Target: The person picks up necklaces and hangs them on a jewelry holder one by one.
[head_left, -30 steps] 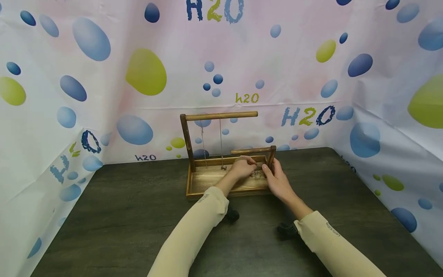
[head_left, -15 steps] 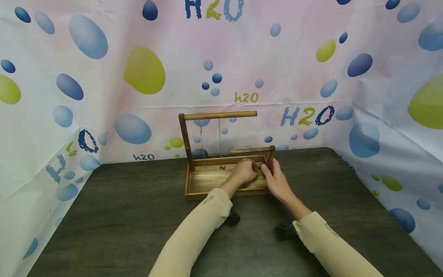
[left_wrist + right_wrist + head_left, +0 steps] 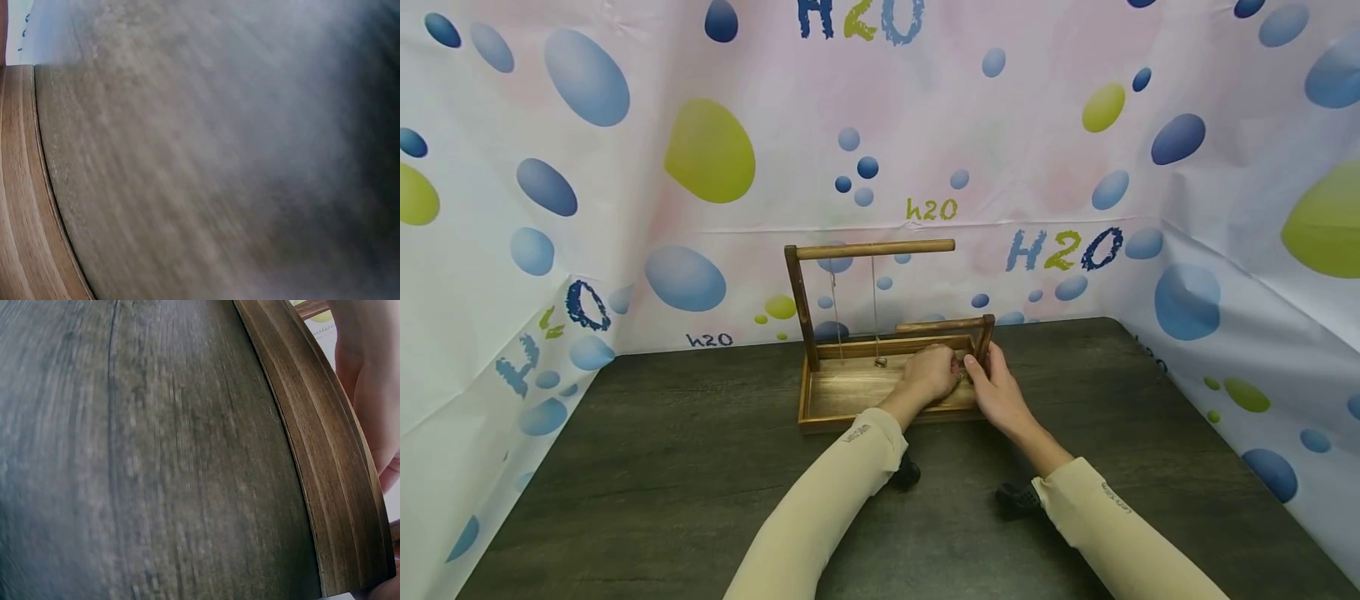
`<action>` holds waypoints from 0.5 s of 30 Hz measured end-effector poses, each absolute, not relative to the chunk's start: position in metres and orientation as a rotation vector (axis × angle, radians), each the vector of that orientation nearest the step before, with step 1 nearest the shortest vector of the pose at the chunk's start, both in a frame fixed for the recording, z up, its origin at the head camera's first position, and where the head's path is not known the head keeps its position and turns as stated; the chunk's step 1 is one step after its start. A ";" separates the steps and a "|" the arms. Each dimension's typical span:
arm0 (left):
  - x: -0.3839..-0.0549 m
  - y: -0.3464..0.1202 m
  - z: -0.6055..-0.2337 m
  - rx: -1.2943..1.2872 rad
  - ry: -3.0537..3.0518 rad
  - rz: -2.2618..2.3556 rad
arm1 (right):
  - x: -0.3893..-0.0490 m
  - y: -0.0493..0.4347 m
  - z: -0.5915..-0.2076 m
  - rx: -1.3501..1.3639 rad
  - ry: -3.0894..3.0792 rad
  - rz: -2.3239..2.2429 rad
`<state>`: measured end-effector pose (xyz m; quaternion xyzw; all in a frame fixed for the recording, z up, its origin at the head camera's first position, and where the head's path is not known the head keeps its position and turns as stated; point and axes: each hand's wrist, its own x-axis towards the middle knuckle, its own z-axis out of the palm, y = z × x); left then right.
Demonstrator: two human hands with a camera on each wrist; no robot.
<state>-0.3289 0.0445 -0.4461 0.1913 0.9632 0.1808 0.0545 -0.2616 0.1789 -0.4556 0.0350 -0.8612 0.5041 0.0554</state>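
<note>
A wooden jewelry stand [image 3: 876,249] has a tray base [image 3: 842,395], a tall bar on the left and a low bar [image 3: 942,326] on the right. Over the tray's right part, my left hand [image 3: 931,372] bends its fingers toward small silvery jewelry [image 3: 960,363]; its fingertips are mostly hidden. My right hand [image 3: 1002,393] grips the stand's right end, thumb inside the tray and fingers behind the post [image 3: 984,340]. From the tall bar hang two thin necklaces, one with a small pendant [image 3: 881,362]. The tray's outer wall [image 3: 312,437] fills part of the right wrist view.
The dark wood-grain table [image 3: 670,467] spreads around the stand. A white printed sheet [image 3: 1045,158] with blue and green ovals rises behind and at both sides. Black wrist devices [image 3: 1019,497] show below both wrists.
My left hand has turned and moved slightly right and down, covering most of the jewelry that showed in the tray. The right hand keeps its place; the whole head view shifts slightly.
</note>
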 end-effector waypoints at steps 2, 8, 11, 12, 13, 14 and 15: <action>-0.328 0.046 -0.446 0.587 2.945 0.531 | -0.262 0.179 -0.456 0.108 -2.614 1.525; -0.328 0.048 -0.446 0.613 2.968 0.528 | -0.261 0.179 -0.455 0.114 -2.610 1.533; -0.327 0.049 -0.448 0.643 2.966 0.535 | -0.261 0.180 -0.454 0.120 -2.602 1.539; -0.328 0.050 -0.449 0.656 2.966 0.532 | -0.261 0.180 -0.454 0.120 -2.601 1.539; -0.328 0.051 -0.449 0.668 2.966 0.533 | -0.261 0.180 -0.454 0.120 -2.601 1.540; -0.328 0.051 -0.450 0.678 2.969 0.525 | -0.261 0.180 -0.455 0.116 -2.605 1.536; -0.328 0.052 -0.450 0.686 2.968 0.520 | -0.262 0.180 -0.455 0.114 -2.607 1.534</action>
